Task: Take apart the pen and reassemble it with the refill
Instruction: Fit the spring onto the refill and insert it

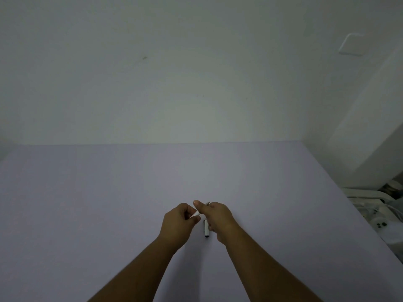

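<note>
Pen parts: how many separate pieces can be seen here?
3, maybe more hidden in the hands: a white cone tip in the left hand, a barrel and a thin tip poking from the right hand.

Both bare forearms are reaching forward and converging, the hands meeting close together. The left hand (180, 219) is curling into a loose fist, its grip pinching a small white piece (195, 214) between thumb and fingertips. Just beside it, the right hand (218, 216) is closing around the pen barrel (206, 228), thumb raised above its grip.
</note>
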The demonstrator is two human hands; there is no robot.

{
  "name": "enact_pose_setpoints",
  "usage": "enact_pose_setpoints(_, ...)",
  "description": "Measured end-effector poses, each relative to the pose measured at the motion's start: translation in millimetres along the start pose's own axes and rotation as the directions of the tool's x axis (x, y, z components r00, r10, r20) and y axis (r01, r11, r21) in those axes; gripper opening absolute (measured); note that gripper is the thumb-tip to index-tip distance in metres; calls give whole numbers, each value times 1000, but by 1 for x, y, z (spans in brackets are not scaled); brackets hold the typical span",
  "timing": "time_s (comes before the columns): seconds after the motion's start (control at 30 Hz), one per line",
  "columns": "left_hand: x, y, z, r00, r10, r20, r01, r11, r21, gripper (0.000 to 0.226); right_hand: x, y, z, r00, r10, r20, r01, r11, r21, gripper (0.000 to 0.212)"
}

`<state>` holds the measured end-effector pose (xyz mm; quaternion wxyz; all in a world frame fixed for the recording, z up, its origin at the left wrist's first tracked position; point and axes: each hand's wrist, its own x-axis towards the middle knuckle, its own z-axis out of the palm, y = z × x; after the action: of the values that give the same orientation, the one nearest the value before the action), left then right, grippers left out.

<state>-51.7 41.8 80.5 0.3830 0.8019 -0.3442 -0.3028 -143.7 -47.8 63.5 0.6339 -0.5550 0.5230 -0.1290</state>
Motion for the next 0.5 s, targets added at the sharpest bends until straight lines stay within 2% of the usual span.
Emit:
enact_pose_setpoints(0.07,1,0,-1,1000,-8,6,9,1000,-21,8,0,0,-2,999,-4,49,1,998,63,35)
enact_pose_setpoints(0.13,3,0,-2,1000,-13,4,13,999,-29,8,-2,1,-3,993,-62,98,47,988,149,22)
enact_pose_setpoints(0.2,4,-1,-2,1000,4,-13,-4,1000,6,8,-1,2,-5,992,-97,79,85,987,139,14)
enact_pose_setpoints(0.37,3,-3,5,993,88,-75,-77,988,135,13,-1,-6,-3,999,22,33,-24,996,86,25)
enact_pose_setpoints(0.5,1,-6,9,989,118,-86,-102,981,163,14,-1,-12,-1,994,108,14,-108,992,66,28)
